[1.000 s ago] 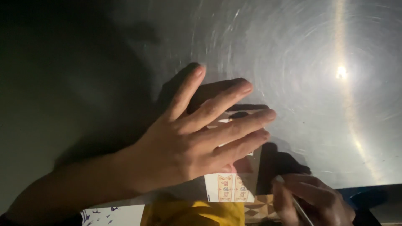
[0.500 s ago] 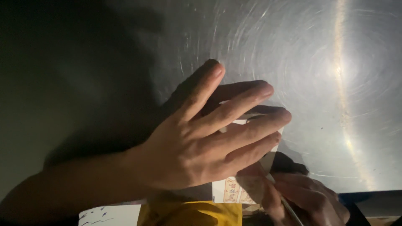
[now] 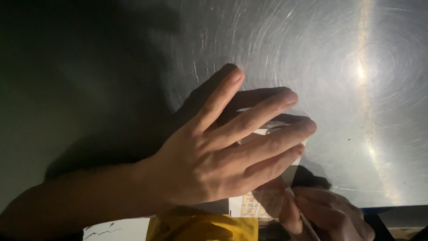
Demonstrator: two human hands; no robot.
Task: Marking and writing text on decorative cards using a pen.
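Note:
My left hand point(image 3: 223, 151) lies flat with fingers spread on a white paper slip point(image 3: 249, 205) pressed against a shiny scratched metal surface point(image 3: 312, 67). Most of the slip is hidden under the palm and fingers; only a printed corner and a thin edge near the fingertips show. My right hand point(image 3: 325, 214) sits at the bottom right, fingers closed around a thin pen-like stick point(image 3: 303, 216), its tip at the slip's right edge, just below my left little finger.
A yellow object point(image 3: 200, 227) lies at the bottom edge under my left wrist, with a white sheet point(image 3: 111, 230) bearing blue marks to its left. A dark edge point(image 3: 392, 212) ends the metal surface at bottom right. The left side is in deep shadow.
The view has shifted so both hands sit a little further right and lower in frame. My right hand has crept up closer to the left little finger. My left hand stays flat.

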